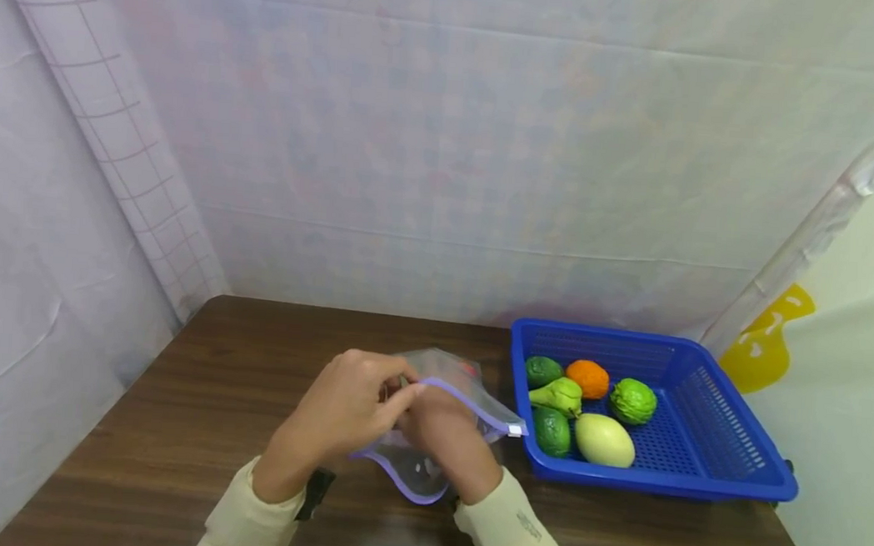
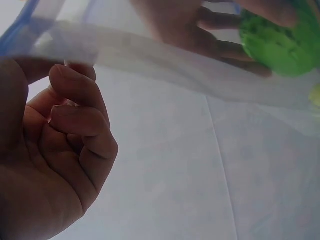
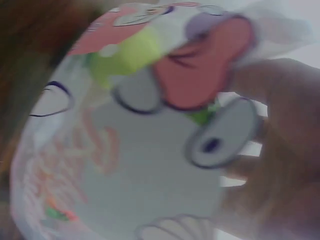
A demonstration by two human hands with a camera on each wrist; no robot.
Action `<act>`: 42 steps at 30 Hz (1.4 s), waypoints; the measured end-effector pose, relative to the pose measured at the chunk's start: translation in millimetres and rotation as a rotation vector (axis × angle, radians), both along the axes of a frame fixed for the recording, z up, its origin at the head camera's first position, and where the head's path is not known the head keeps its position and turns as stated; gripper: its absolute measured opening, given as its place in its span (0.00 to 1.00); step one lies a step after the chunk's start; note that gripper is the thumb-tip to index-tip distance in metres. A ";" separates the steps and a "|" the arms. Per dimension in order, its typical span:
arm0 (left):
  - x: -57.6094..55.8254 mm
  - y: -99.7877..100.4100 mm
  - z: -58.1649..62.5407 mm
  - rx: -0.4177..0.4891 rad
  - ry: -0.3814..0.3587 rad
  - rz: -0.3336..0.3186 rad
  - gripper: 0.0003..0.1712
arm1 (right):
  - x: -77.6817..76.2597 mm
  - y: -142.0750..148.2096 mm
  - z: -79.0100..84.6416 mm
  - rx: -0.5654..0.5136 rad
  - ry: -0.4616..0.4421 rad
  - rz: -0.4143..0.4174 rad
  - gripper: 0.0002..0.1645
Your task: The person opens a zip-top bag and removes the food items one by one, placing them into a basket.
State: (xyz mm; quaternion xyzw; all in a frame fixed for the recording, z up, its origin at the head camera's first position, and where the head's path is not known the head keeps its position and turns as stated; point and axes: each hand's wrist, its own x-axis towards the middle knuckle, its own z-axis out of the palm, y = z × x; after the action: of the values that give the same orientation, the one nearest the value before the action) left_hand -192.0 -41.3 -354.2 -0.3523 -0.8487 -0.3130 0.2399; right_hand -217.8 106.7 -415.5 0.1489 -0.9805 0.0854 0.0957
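A clear zip bag [image 1: 442, 363] with a purple zip edge and a white slider [image 1: 514, 430] is held mouth-open over the table. My left hand [image 1: 347, 397] pinches its rim between thumb and fingers; the remaining fingers curl loosely in the left wrist view. Inside the mouth is my right hand [image 1: 445, 436], its fingers hidden from the head view. Through the plastic, the left wrist view shows those fingers around a bumpy green fruit [image 2: 280, 45]. Cartoon print [image 3: 205, 65] covers the bag in the right wrist view, with a yellow-green shape [image 3: 127, 57] blurred behind it.
Right of the bag stands a blue plastic basket [image 1: 731, 429], close to the slider. It holds an orange fruit [image 1: 587, 379], a knobbly green fruit [image 1: 633, 401], a pale yellow fruit [image 1: 604, 440] and several other green ones. White curtains [image 1: 444, 156] hang behind the brown table [image 1: 244, 361].
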 end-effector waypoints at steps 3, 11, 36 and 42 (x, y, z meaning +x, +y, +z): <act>-0.8 -1.0 -0.1 0.008 0.005 0.005 0.03 | 7.1 1.9 6.5 0.042 0.148 0.077 0.13; -3.7 -4.1 -0.6 0.019 0.036 0.002 0.04 | 21.7 3.2 23.6 0.019 0.091 0.077 0.09; -5.3 -12.4 2.7 0.041 0.029 0.035 0.03 | 57.3 10.0 52.6 0.154 0.203 0.182 0.35; -4.8 -13.4 2.3 0.033 0.015 0.037 0.04 | 66.6 11.8 57.5 0.147 0.175 0.208 0.35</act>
State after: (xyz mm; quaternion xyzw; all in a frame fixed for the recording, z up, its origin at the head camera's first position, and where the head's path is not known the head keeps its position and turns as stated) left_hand -196.8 -54.6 -351.9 -0.3350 -0.8481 -0.3198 0.2574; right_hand -151.3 118.5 -358.0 0.2634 -0.9513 0.0093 0.1601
